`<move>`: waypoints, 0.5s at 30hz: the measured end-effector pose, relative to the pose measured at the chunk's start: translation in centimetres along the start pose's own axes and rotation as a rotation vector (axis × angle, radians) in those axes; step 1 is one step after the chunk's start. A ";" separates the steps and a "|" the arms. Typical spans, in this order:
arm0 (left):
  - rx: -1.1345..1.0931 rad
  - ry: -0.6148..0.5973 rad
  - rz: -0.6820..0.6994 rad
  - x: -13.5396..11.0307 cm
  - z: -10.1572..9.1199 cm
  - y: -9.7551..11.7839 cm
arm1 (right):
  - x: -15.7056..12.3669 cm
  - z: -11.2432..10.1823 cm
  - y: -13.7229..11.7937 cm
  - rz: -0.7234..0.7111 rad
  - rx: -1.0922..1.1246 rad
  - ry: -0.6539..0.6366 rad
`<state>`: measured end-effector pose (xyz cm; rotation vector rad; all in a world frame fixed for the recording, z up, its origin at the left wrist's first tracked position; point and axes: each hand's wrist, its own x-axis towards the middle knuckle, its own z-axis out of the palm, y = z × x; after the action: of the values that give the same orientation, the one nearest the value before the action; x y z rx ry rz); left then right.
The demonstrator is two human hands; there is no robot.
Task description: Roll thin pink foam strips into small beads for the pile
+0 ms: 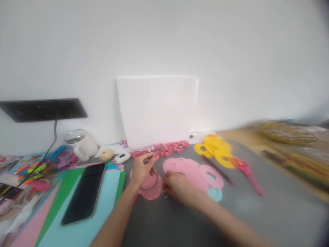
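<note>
My left hand (142,171) is over a stack of pink paper discs (151,192), thumb and forefinger pinched on what looks like a small pink paper roll (157,156). A thin dark ring lies on the discs below it. Just right of the stack, my right hand (177,185) is closed with its fingertips low to the grey mat; what they hold is hidden. A tiny white bit (165,197) shows beside those fingertips. Pink paper rings (185,168) lie behind the right hand, with a light blue ring (215,194) partly under them.
Several pink rolls (174,147) line the foot of a white board (158,109). Yellow rings (213,147), a pencil (218,169) and pink scissors (249,173) lie to the right. Leftward are a phone (84,193) on coloured sheets, a white mug (86,145) and a cable (55,132).
</note>
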<state>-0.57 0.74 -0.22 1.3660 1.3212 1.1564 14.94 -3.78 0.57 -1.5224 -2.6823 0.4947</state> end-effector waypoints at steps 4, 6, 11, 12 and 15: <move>-0.148 -0.048 -0.031 0.0 -0.2 0.1 | 0.4 0.7 -0.1 0.034 0.016 -0.003; -0.201 -0.059 -0.050 0.0 -0.3 0.3 | 0.5 0.7 -0.1 0.038 0.004 -0.001; -0.246 -0.089 -0.058 -0.1 -0.3 0.4 | 0.2 0.9 0.0 -0.001 -0.055 0.048; -0.230 -0.090 -0.047 -0.1 -0.4 0.4 | 0.2 1.0 -0.1 -0.008 -0.074 0.052; -0.142 -0.080 0.003 0.0 -0.4 0.2 | -0.1 1.7 -0.2 -0.007 -0.112 0.068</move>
<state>-0.90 0.74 0.02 1.2972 1.1589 1.1631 14.53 -4.40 -0.95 -1.5257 -2.7051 0.2909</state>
